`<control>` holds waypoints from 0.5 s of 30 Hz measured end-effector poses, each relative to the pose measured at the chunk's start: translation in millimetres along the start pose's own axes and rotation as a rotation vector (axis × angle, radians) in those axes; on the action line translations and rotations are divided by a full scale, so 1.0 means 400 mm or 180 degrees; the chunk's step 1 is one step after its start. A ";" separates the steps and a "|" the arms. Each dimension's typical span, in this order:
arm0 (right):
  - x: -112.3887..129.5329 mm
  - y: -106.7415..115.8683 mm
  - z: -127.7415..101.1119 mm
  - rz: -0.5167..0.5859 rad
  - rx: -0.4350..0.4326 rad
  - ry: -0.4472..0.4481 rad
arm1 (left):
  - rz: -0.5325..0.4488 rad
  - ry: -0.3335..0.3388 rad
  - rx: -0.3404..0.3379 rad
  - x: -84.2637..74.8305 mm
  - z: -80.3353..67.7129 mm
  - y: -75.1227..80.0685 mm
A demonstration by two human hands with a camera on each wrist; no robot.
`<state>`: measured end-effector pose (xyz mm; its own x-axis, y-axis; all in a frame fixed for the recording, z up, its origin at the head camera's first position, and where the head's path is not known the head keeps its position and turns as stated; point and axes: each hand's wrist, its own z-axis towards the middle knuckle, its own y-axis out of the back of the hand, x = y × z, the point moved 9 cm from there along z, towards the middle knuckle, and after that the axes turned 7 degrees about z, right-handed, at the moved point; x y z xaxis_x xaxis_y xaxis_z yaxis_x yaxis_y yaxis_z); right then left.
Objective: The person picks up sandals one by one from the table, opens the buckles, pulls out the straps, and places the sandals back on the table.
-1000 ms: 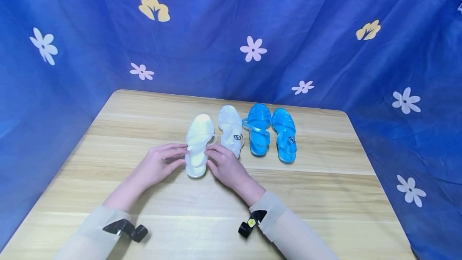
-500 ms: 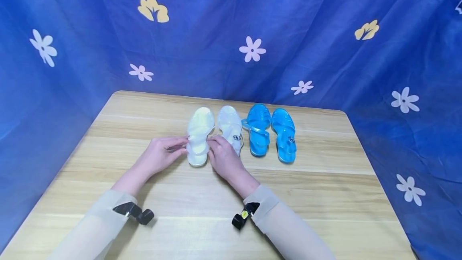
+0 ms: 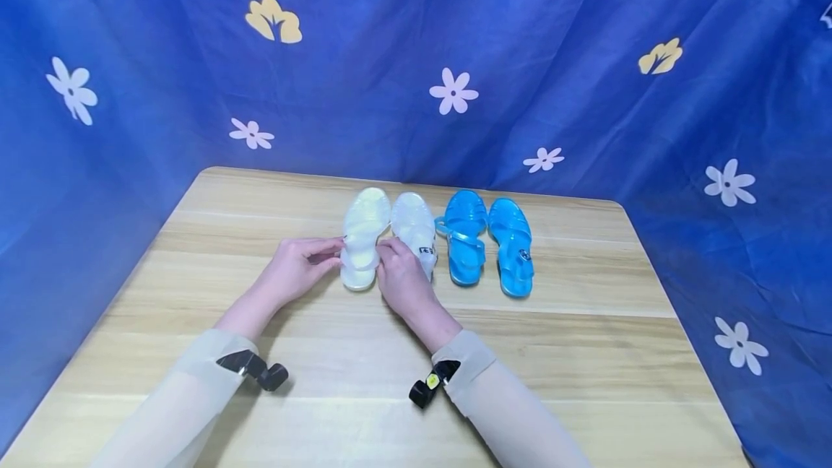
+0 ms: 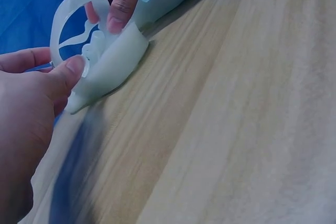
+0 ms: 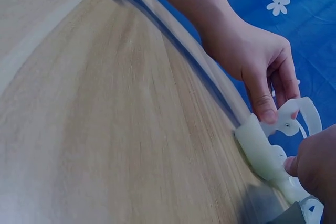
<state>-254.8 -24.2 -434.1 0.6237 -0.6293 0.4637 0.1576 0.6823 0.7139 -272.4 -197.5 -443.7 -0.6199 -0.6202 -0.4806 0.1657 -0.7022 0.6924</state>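
Note:
A translucent white sandal [image 3: 361, 237] lies on the wooden table [image 3: 260, 352], toe pointing away from me. My left hand [image 3: 328, 255] pinches its left edge near the heel, thumb on the sole rim [image 4: 79, 69]. My right hand [image 3: 388, 255] pinches its right edge at the strap. The left wrist view shows the sandal's heel [image 4: 113, 59] and ankle strap [image 4: 65, 19] between both hands. The right wrist view shows the heel [image 5: 257, 148] on the wood. Its white partner [image 3: 414, 226] lies right beside it, partly behind my right hand.
Two blue sandals [image 3: 464, 237] [image 3: 511, 244] lie side by side to the right of the white pair. A blue flowered cloth [image 3: 455, 56] hangs behind and around the table. Bare wood lies to the left, right and front.
Both hands have slid the white sandal away from me and slightly right, so it now lies level with and close beside its partner. The other sandals have not moved.

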 end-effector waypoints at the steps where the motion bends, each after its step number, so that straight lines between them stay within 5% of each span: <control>1: -0.003 0.000 0.000 0.0004 -0.0013 -0.0016 | 0.0003 0.0011 0.0003 0.001 0.003 -0.001; 15: 0.014 0.029 -0.036 0.0366 0.0260 -0.0222 | -0.0080 0.0077 0.0220 -0.014 -0.016 0.003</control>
<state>-238.2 -14.5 -430.8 0.5790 -0.5749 0.5782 0.0235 0.7206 0.6930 -264.0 -197.0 -443.5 -0.6044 -0.6116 -0.5105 0.0965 -0.6923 0.7151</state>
